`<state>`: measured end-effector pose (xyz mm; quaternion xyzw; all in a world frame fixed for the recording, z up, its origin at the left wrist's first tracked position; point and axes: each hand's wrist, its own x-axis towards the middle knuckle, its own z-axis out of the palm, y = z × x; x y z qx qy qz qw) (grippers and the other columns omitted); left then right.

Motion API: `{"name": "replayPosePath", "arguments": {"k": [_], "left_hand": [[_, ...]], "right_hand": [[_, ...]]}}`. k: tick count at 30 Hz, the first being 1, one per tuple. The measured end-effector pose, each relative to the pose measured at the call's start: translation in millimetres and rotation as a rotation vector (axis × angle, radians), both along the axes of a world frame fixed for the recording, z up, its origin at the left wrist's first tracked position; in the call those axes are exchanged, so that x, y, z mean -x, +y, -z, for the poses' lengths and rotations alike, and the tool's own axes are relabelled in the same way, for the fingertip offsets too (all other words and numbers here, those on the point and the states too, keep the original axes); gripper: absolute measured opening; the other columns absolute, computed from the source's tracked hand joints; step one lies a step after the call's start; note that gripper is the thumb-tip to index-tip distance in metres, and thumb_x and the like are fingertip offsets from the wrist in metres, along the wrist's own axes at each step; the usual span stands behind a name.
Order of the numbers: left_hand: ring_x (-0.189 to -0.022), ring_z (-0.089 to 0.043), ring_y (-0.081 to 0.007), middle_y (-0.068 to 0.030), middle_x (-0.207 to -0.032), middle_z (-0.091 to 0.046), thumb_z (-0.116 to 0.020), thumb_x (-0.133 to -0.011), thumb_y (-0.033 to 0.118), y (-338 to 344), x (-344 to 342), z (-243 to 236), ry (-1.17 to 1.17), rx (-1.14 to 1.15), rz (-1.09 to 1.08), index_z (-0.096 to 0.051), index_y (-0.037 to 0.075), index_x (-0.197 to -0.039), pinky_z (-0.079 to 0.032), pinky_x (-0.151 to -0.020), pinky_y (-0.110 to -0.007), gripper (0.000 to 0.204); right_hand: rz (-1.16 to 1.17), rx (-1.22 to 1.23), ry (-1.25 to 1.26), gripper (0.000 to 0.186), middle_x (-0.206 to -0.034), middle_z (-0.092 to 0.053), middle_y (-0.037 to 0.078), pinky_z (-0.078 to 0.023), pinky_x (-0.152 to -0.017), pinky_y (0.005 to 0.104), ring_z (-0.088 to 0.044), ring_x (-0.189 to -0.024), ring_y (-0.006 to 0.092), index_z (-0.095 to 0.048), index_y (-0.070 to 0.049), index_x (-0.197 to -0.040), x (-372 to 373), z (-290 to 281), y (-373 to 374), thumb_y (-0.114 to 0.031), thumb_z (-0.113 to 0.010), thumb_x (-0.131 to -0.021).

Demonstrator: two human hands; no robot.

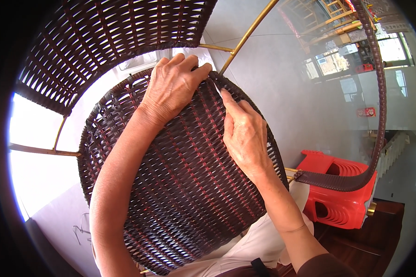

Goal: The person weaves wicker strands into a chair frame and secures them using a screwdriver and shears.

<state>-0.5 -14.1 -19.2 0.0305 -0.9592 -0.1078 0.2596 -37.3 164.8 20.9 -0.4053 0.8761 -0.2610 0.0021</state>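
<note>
A dark brown wicker chair seat (185, 184) with reddish strands running through its weave lies in front of me, above my lap. My left hand (171, 87) grips its far rim, fingers curled over the edge and thumb toward the right. Close beside that thumb, my right hand (247, 134) is closed on a thin pale tool (217, 89), index finger stretched along it. The tool's narrow end meets the weave near the rim; most of it is hidden in the hand, so its exact kind cannot be made out.
Beyond the seat rises the woven chair back (120, 27), joined by gold-coloured metal rods (249, 34). A wrapped, curved armrest (381, 101) loops round on the right. Below it stands a red plastic stool (342, 198) by dark wooden furniture (374, 235). Grey, glossy floor tiles (282, 92) spread behind.
</note>
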Motion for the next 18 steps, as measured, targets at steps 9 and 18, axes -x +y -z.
{"name": "replayPosePath", "arguments": {"k": [9, 18], "left_hand": [[-0.075, -0.058, -0.0239, -0.0056, -0.079, -0.059, -0.058, -0.085, 0.014, -2.1, 1.1, -5.0, 0.043, -0.184, 0.03, -0.067, 0.008, -0.095, -0.047, -0.066, -0.037, 0.014], [-0.081, -0.063, -0.0304, -0.0105, -0.085, -0.065, -0.063, -0.08, 0.015, 3.5, 7.4, -21.6, -0.133, -0.426, -0.06, -0.069, 0.004, -0.092, -0.048, -0.074, -0.04, 0.017]], "right_hand": [[-0.026, -0.074, 0.071, 0.04, -0.075, -0.055, 0.015, -0.052, -0.053, 0.0386, -0.061, -0.061, 0.0298, -0.055, 0.001, -0.121, 0.5, 1.3, -3.0, 0.001, -0.057, -0.081], [-0.022, -0.196, 0.055, 0.037, -0.079, -0.061, 0.025, -0.054, -0.054, 0.0408, -0.065, -0.062, 0.0361, -0.054, 0.01, -0.115, -2.0, -21.3, -13.2, 0.0, -0.056, -0.079]]}}
